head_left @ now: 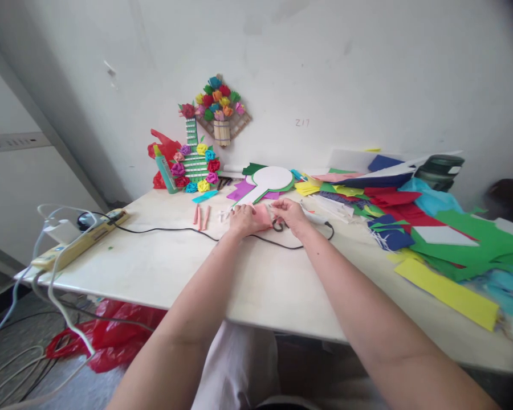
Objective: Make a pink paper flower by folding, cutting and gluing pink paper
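A piece of pink paper [263,217] lies on the table between my hands. My left hand [240,221] rests over its left edge, fingers stretched out and lying flat. At the right edge of the paper, my right hand [289,215] is closed in a pinch; what its fingertips hold is too small to make out. Dark curved handles, perhaps of scissors [277,225], show just below those fingers. Several rolled pink paper strips [202,217] lie left of my left hand. Behind the hands is a white round-headed shape with green edging [272,179].
A black cord [166,229] crosses the table from a power strip [83,239] to a white corded tool [316,217]. A glue bottle [165,171] and a flowered guitar-shaped craft [195,162] stand at the back left. Coloured sheets [465,245] pile up on the right.
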Available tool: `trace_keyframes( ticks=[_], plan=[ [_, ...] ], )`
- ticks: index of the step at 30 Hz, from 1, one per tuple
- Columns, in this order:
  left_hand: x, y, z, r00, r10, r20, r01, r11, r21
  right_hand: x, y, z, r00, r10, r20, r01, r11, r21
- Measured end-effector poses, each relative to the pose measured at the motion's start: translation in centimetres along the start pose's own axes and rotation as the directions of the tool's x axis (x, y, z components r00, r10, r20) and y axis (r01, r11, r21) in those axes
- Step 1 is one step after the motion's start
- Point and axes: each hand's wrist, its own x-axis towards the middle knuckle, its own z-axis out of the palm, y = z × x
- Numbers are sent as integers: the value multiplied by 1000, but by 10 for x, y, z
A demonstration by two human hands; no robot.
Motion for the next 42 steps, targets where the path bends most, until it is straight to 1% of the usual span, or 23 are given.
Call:
trace_keyframes(
  ticks=[3,8,11,15,22,25,27,28,29,30,31,32,33,34,35,38,42],
  plan=[
    [3,-3,1,999,-25,31,25,1000,8,0,-1,0,1000,-9,-20,9,1000,17],
    [6,-7,-3,993,-58,102,58,998,-4,-1,-3,-1,1000,17,-17,-16,997,72],
    [5,-7,-4,991,-74,108,78,997,-30,0,-2,-3,1000,21,6,-22,993,112],
    [6,-9,-1,997,-46,68,49,998,-49,1,1,-4,999,40,33,-42,996,82],
    [10,-19,8,1000,-18,11,19,995,-95,2,1,-4,999,36,15,-37,995,97],
    [10,-17,7,998,-21,-57,14,992,-128,1,-2,-4,999,39,12,-40,986,161],
    [8,-12,4,992,-3,-130,-26,973,-228,-1,-5,-5,996,52,71,-65,978,197],
    [7,-9,1,986,14,-167,-68,944,-323,-2,-6,-5,990,61,129,-87,975,203],
    [6,-6,-1,983,44,-176,-121,883,-454,-4,-7,-6,977,73,201,-114,973,202],
    [4,-3,-4,982,88,-167,-172,780,-602,-5,-9,-7,958,83,274,-140,970,198],
    [3,-1,-6,981,128,-147,-195,657,-728,-7,-10,-8,937,89,339,-161,968,191],
    [1,2,-9,978,168,-119,-193,545,-816,-9,-11,-8,917,92,389,-176,967,185],
    [0,4,-11,975,203,-89,-174,454,-874,-10,-12,-8,902,94,422,-185,966,180],
    [-2,6,-13,967,247,-59,-153,382,-911,-11,-12,-8,893,97,440,-191,966,174],
    [-3,8,-14,963,263,-60,-146,321,-936,-12,-13,-8,887,103,450,-196,966,166],
    [-6,15,-19,947,314,-70,-148,233,-961,-14,-14,-6,883,119,454,-208,966,152],
    [-7,20,-20,917,394,-66,-146,179,-973,-14,-12,-4,876,151,457,-240,960,144]
  ],
)
